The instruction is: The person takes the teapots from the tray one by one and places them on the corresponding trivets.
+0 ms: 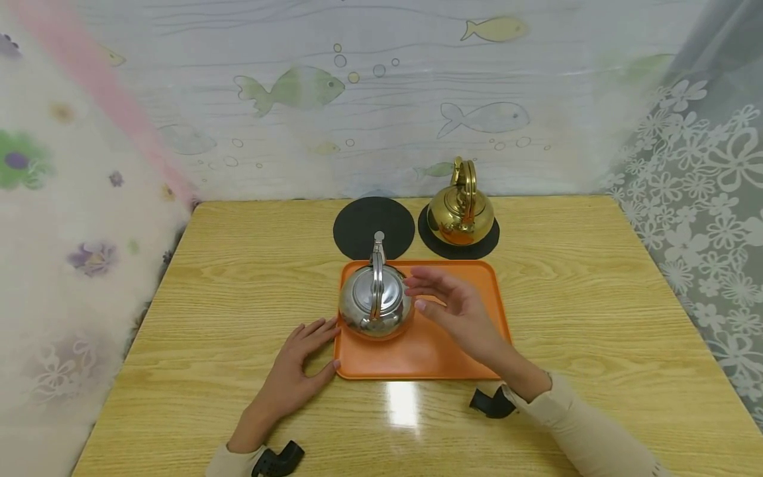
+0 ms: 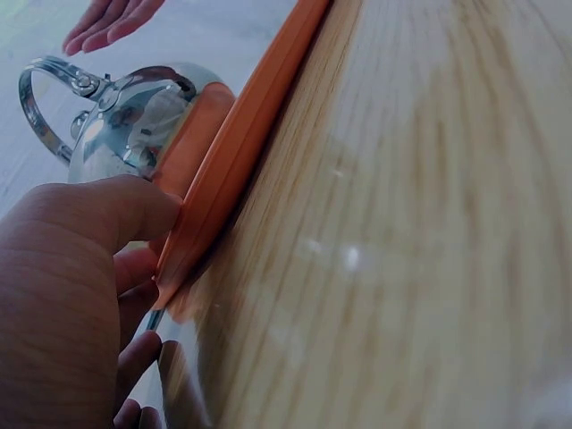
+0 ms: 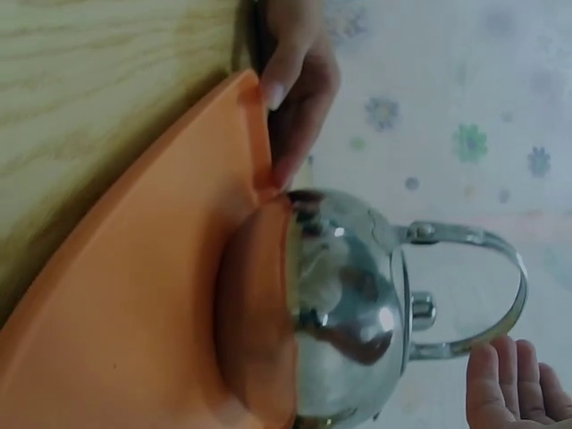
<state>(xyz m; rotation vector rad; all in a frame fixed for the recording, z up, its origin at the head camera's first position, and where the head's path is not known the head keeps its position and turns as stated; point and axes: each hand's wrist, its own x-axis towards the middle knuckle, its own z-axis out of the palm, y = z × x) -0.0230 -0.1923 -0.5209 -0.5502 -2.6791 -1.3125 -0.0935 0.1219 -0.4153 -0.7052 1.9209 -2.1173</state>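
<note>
The silver kettle stands on the left part of the orange tray, at the centre of the head view, handle upright and spout toward the top of the frame. The right hand hovers just right of it, fingers straight and loose, grasping nothing; its fingertips are near the handle but not on it. The left hand lies flat on the bench at lower left, fingers against the tray's left edge, grasping nothing. To take the kettle well, the right hand should probably come over the handle's top and close round its middle, while the left keeps the tray from sliding. A gold kettle sits on a black mat at upper centre; a bare mat lies left of it.
</note>
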